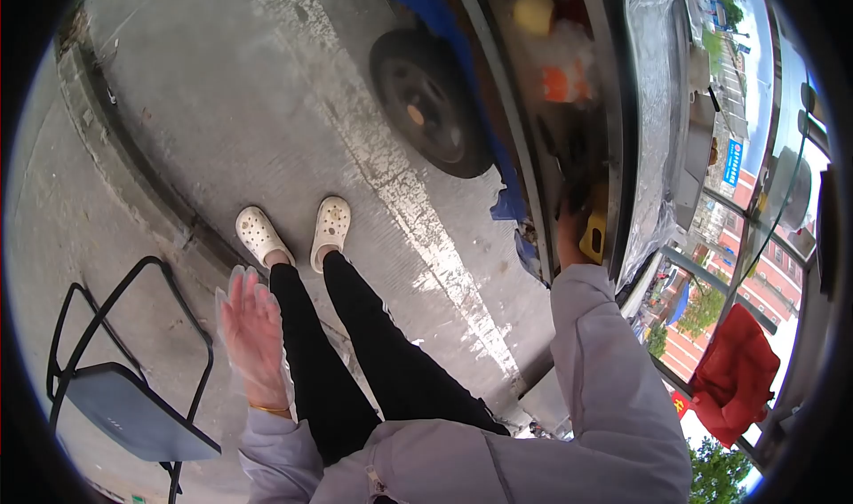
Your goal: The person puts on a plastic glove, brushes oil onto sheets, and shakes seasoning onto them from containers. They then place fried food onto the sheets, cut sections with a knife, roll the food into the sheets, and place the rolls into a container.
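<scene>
My left hand [252, 340], in a thin clear plastic glove, hangs at my side over the pavement, its fingers stretched out and holding nothing. With the arm extended, my right hand [569, 238] reaches into a dark shelf [609, 113] of a wheeled cart. A yellow item [593, 235] of unclear kind lies right beside this hand. Shadow hides the right fingers, so I cannot see if they grip anything. Farther along the shelf are an orange-and-white package [565, 84] and a pale yellow round thing [533, 14], both blurred.
The cart's wheel [431, 104] stands by a worn white line [400, 198]. A folding chair [133, 402] is at lower left, near a curb [133, 162]. Clear plastic wrap [653, 104] covers the cart's top edge. A red bag [736, 375] hangs at right.
</scene>
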